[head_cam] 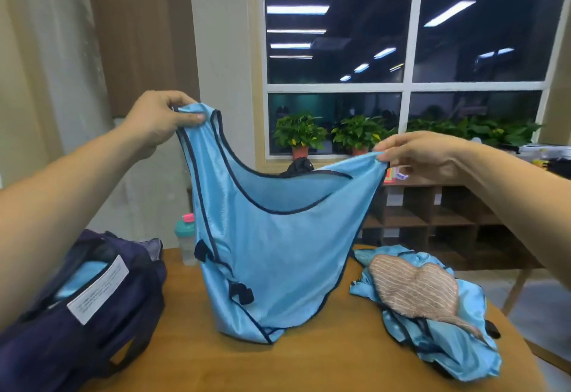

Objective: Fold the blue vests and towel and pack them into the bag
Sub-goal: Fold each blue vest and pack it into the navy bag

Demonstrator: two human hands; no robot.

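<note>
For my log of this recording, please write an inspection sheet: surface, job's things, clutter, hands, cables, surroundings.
Surface: wooden table, partly covered.
Job's things: vest held up, hem on table; bag open at left, blue cloth inside; towel on blue pile at right.
Clutter: bottle behind vest.
Hands: left hand and right hand each pinch a vest shoulder.
Cables: nothing seen.
Surroundings: window, plants, shelf behind.

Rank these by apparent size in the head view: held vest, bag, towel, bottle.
1. held vest
2. bag, cropped by the frame and nearer the camera, so its rank against the vest is unsure
3. towel
4. bottle, partly behind the vest
</note>
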